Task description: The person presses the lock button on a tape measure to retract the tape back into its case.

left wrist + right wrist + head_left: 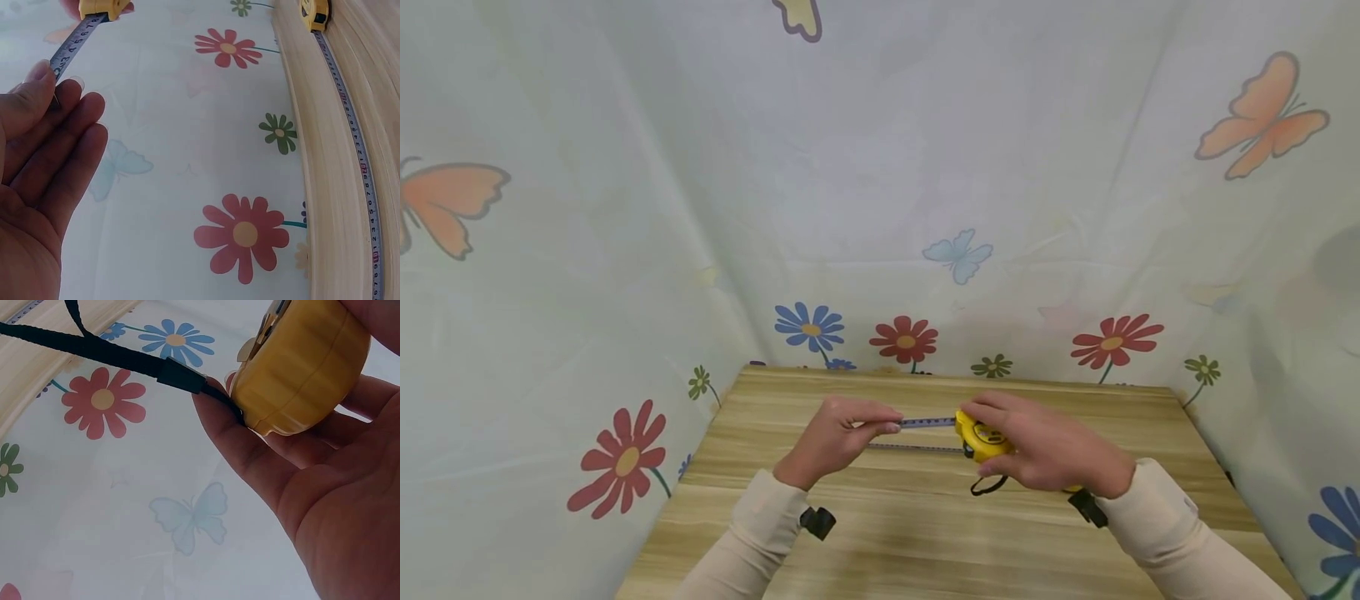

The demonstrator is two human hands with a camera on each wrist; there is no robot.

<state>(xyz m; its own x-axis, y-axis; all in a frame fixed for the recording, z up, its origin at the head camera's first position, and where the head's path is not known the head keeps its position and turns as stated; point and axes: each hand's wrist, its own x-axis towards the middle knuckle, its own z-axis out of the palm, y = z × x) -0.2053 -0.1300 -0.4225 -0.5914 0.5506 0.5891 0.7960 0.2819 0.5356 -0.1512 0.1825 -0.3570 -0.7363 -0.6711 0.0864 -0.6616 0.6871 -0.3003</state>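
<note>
My right hand (1051, 440) grips a yellow tape measure (983, 440) above the wooden table. Its black wrist strap (119, 356) hangs from the case beside my thumb and fingers. Between the hands a short length of blade (927, 422) is drawn out, low numbers facing up. My left hand (842, 435) pinches the blade's end between thumb and index finger, the other fingers loosely extended in the left wrist view. A second yellow tape measure (314, 15) lies on the table, its long blade (354, 131) pulled out; in the head view the right arm mostly hides its case.
The wood-grain table (925, 533) ends at a back edge against a pale curtain (910, 167) printed with flowers and butterflies. More curtain hangs close on the left and right sides.
</note>
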